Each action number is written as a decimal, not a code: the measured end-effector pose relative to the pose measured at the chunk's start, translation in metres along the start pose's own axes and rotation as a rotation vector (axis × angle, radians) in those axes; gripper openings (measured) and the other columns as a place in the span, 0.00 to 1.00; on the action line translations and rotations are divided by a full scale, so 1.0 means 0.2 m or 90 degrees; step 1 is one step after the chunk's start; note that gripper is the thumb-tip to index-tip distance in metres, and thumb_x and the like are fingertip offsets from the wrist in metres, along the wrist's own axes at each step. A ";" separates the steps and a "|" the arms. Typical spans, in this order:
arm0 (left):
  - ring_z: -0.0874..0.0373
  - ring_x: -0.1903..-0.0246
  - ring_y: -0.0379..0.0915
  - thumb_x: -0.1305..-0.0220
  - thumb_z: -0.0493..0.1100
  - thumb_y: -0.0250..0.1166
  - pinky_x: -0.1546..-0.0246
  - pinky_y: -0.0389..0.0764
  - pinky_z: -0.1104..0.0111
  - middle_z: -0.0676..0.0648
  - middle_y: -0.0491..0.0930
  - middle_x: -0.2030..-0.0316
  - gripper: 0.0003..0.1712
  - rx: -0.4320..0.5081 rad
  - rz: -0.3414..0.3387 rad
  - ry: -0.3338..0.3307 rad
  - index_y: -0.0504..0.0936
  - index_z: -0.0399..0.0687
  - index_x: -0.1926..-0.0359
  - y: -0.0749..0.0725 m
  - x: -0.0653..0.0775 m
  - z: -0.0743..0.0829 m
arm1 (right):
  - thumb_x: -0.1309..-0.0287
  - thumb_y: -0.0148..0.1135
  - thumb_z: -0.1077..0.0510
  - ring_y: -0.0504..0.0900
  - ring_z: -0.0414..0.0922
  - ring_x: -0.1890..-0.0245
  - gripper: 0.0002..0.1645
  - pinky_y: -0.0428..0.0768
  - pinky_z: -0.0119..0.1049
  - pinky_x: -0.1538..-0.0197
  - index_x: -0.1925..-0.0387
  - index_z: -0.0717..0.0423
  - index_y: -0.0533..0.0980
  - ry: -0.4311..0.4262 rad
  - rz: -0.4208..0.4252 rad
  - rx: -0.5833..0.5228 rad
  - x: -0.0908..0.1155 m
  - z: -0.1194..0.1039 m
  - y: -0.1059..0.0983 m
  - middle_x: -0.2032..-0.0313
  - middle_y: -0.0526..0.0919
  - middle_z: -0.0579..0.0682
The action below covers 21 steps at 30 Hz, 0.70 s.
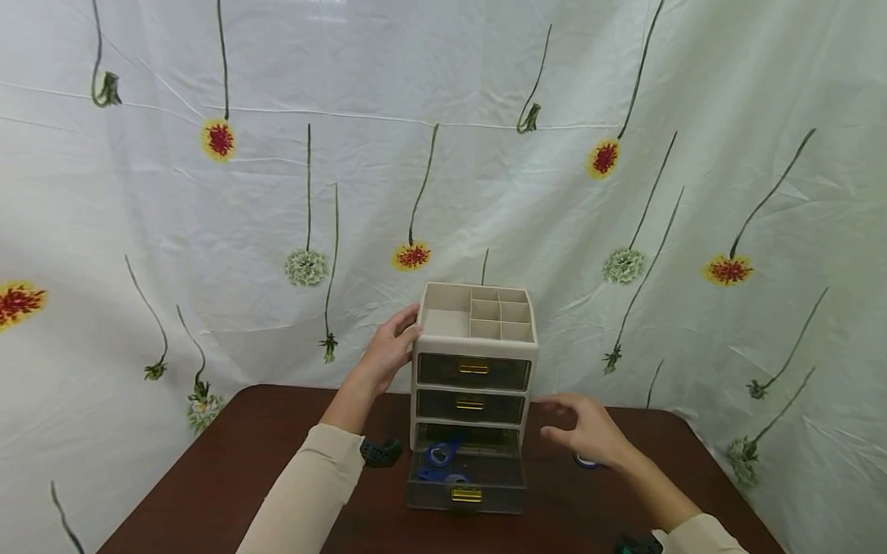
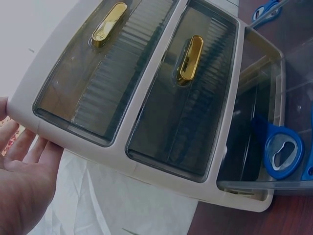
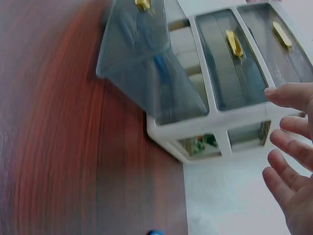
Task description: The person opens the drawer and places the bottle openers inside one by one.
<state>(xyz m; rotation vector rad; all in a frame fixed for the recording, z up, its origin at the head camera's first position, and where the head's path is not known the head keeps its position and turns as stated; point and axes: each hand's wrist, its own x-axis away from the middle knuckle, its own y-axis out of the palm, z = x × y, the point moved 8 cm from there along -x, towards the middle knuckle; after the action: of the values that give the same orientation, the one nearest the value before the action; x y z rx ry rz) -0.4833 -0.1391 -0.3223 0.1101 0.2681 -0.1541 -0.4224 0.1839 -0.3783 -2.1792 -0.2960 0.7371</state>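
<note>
A cream desktop drawer organizer (image 1: 476,343) stands upright on the table, with dark see-through drawers and gold handles. Its bottom drawer (image 1: 494,497) is pulled out. Inside lie blue objects (image 2: 279,152) with rounded, ring-like ends; their exact kind is unclear. My left hand (image 1: 391,348) rests against the organizer's upper left side, fingers extended along it. To the right of the organizer my right hand (image 1: 588,429) hovers with spread fingers and holds nothing; in the right wrist view its fingers (image 3: 288,142) appear apart from the cabinet's side.
Another blue object (image 1: 586,461) lies on the dark red-brown table (image 1: 260,474), partly hidden below my right hand. The organizer's top holds open compartments (image 1: 501,312). Behind the table hangs a white flower-printed cloth (image 1: 483,189).
</note>
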 end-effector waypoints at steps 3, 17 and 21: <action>0.43 0.26 0.56 0.18 0.37 0.50 0.31 0.63 0.42 0.40 0.56 0.22 0.32 -0.003 0.000 -0.001 0.55 0.43 0.19 0.00 0.00 0.00 | 0.38 0.75 0.54 0.81 0.60 0.48 0.28 0.79 0.58 0.47 0.39 0.59 0.81 0.021 0.002 0.001 0.01 0.05 -0.03 0.48 0.85 0.54; 0.45 0.28 0.59 0.18 0.37 0.51 0.31 0.64 0.44 0.41 0.58 0.23 0.31 -0.004 0.022 -0.013 0.57 0.43 0.19 -0.01 -0.01 -0.01 | 0.37 0.74 0.51 0.82 0.60 0.50 0.34 0.83 0.53 0.56 0.37 0.67 0.77 0.182 0.032 0.001 0.08 0.42 -0.10 0.43 0.81 0.67; 0.45 0.28 0.59 0.19 0.37 0.51 0.32 0.64 0.44 0.41 0.58 0.23 0.31 -0.010 0.020 -0.010 0.58 0.44 0.20 -0.01 -0.01 -0.01 | 0.35 0.72 0.51 0.79 0.64 0.44 0.35 0.81 0.58 0.49 0.35 0.67 0.75 0.220 0.032 0.014 0.11 0.53 -0.08 0.40 0.78 0.68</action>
<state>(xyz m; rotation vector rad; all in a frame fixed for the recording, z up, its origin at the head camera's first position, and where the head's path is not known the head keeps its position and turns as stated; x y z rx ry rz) -0.4862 -0.1404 -0.3239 0.0976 0.2511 -0.1219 -0.4674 0.2693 -0.4284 -2.2524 -0.0553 0.3764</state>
